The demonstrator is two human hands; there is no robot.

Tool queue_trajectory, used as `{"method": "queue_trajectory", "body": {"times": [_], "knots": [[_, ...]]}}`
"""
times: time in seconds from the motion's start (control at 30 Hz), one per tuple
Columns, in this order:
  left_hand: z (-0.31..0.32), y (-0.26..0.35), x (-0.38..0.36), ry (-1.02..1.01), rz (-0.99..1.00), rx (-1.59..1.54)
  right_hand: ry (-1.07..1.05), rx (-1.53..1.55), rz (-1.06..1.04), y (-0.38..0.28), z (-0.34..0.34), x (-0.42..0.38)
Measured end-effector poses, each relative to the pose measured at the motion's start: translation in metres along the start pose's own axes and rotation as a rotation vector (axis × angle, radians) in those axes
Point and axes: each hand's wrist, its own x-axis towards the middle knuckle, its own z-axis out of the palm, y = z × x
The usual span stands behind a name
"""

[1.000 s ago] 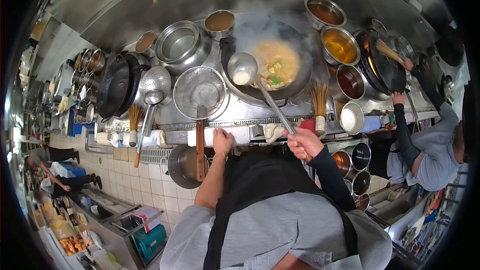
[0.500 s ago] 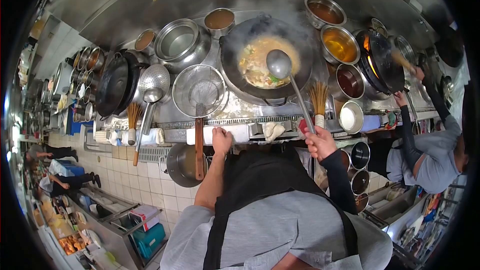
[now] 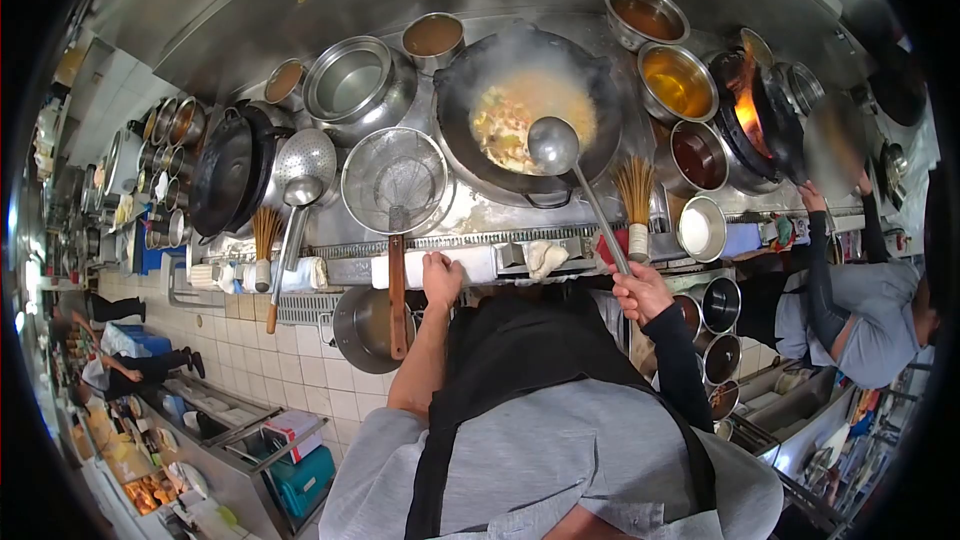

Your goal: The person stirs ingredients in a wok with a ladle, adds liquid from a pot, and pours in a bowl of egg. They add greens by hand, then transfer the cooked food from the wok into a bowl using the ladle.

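Observation:
My right hand point(image 3: 643, 290) is wrapped round the handle end of a long metal ladle point(image 3: 553, 146). The ladle's bowl hangs over the near side of a black wok point(image 3: 458, 105). Steaming pale broth with bits of food point(image 3: 505, 120) fills the wok's middle. On the front edge of the range, my left hand point(image 3: 441, 280) is closed on a folded white towel point(image 3: 476, 262). Just left of that hand, a round mesh strainer point(image 3: 368, 180) lies on the range, its wooden handle sticking out past the edge.
A bamboo brush point(image 3: 635, 195) stands right of the ladle handle. Metal pots of liquid point(image 3: 680, 82) line the wok's right side. A perforated skimmer point(image 3: 305, 157) and stacked black woks point(image 3: 225, 180) lie left. At far right, a co-worker point(image 3: 850, 305) handles a wok beside open flame point(image 3: 746, 115).
The ladle's bowl has moved toward me and slightly left, with my right hand a little lower. My left hand stays put. The co-worker's wok has tipped up and the flame beside it is larger.

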Motion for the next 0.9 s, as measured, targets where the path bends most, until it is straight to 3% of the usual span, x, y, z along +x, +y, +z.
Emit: {"method": "queue_trajectory", "body": {"times": [0.4, 0.9], "knots": [[0.001, -0.002, 0.001, 0.013, 0.015, 0.013, -0.180, 0.219, 0.037, 0.001, 0.006, 0.015], [0.005, -0.008, 0.001, 0.019, 0.014, 0.010, -0.130, 0.164, -0.065, -0.012, 0.021, 0.065]]}}
